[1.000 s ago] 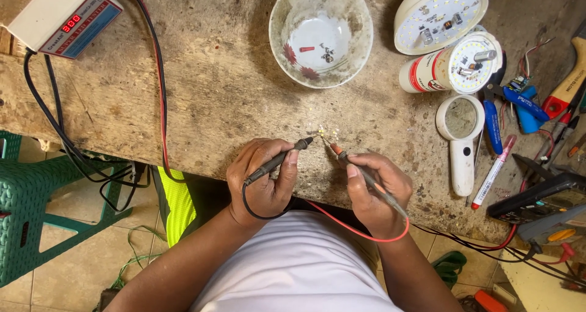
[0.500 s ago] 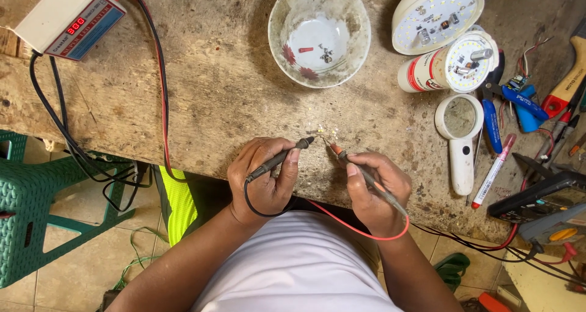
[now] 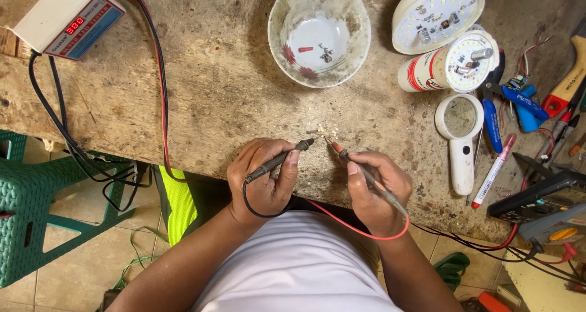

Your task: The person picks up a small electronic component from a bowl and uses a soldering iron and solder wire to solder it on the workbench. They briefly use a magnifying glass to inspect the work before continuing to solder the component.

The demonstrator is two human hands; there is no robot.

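Seen from above, 2 hands work at the near edge of a worn workbench point(image 3: 213, 104). The left hand point(image 3: 264, 176) grips a black test probe point(image 3: 278, 161); the right hand point(image 3: 373, 190) grips a red test probe point(image 3: 360, 171). Both tips meet at tiny components point(image 3: 326, 130) between them. A dirty bowl point(image 3: 319, 32) sits beyond.

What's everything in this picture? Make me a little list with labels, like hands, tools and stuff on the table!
left hand: holds black probe, tip near tiny pale bits
right hand: holds red probe, tip near the same bits
table: worn wooden bench
bowl: white, flowered, small parts inside
tester box: white, red lit digits, far left corner
lamp parts: two round white boards
magnifier: white, lying flat
stool: green, on the floor
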